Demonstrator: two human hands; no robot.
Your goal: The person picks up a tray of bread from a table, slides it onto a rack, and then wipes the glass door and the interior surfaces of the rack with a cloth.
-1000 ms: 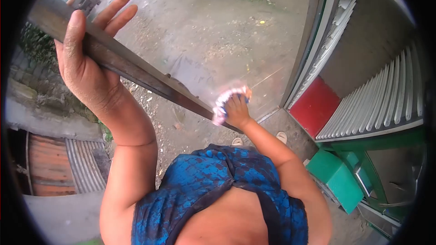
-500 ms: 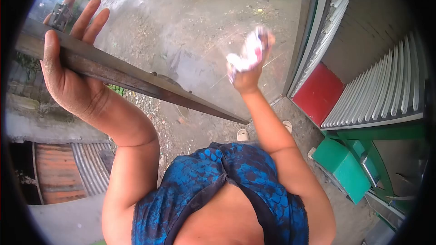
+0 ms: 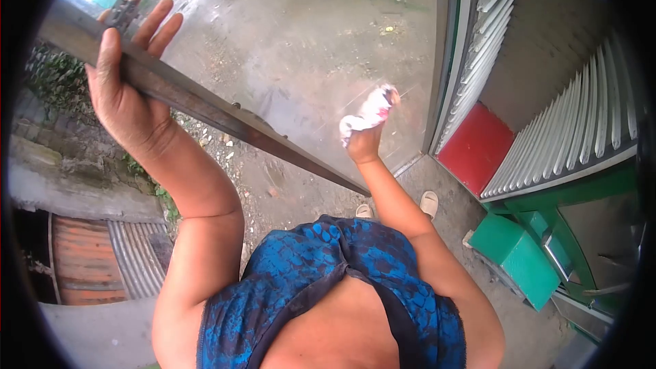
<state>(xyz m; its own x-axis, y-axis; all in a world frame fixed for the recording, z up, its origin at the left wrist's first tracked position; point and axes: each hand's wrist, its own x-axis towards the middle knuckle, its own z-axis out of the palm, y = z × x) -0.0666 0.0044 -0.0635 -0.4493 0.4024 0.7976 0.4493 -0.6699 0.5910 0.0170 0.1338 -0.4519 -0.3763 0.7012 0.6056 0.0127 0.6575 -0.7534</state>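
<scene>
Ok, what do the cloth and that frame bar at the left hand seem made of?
Cloth: probably soft matte fabric, as it bunches at the right hand; blur hides the weave. Frame bar: likely dull, brownish metal, given its straight, crisp edges.

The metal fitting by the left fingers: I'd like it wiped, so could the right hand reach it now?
Probably not: the left hand crowds the metal fitting, and the right hand, holding a cloth, is nearer the lower end of the bar.
</scene>
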